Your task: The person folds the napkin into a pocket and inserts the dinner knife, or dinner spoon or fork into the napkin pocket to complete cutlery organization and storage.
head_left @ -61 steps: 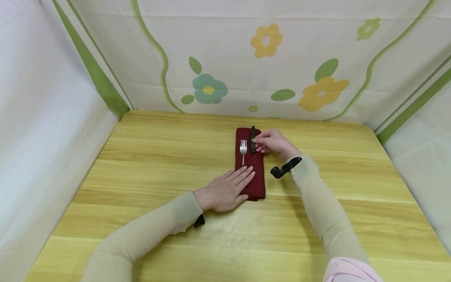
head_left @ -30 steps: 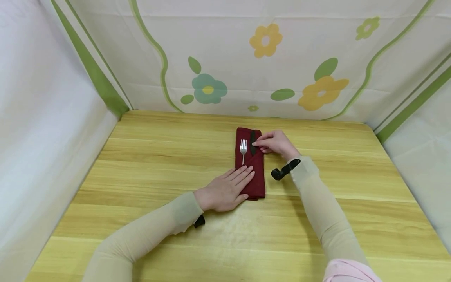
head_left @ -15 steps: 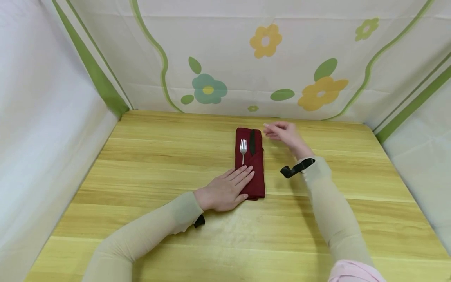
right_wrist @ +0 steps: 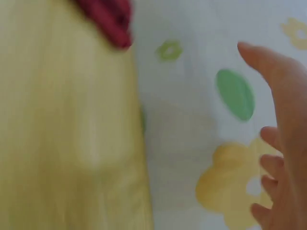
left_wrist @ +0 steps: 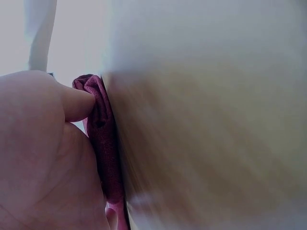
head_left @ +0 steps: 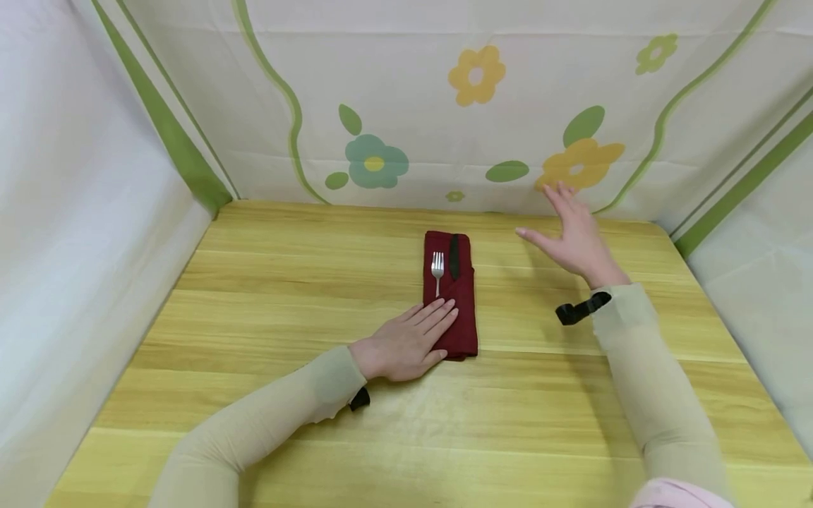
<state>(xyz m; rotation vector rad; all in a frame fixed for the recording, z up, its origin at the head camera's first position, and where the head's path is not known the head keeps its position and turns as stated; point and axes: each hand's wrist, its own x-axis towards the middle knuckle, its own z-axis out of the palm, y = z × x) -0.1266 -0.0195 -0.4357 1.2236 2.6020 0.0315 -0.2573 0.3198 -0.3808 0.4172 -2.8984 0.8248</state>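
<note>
A dark red folded cloth napkin [head_left: 466,310] lies upright on the table, its upper layer forming a slanted pocket. Out of the pocket stick a silver fork [head_left: 437,265] and, to its right, a black knife [head_left: 454,257]; their lower ends are hidden in the cloth. My left hand [head_left: 406,343] rests with straight fingers on the napkin's lower left part. In the left wrist view the thumb touches the thick folded edge of the napkin [left_wrist: 106,143]. Away to the right, my right hand [head_left: 574,236] is raised over the table with fingers spread, holding nothing.
The wooden table [head_left: 286,282] reaches back to a white cloth wall [head_left: 413,85] printed with flowers and leaves. White side walls [head_left: 76,247] with green bands flank it. Black straps with small cameras sit on both wrists.
My right hand has let go of the knife, which now lies flat on the napkin, and has moved right and away with its fingers spreading. The left hand has stayed put.
</note>
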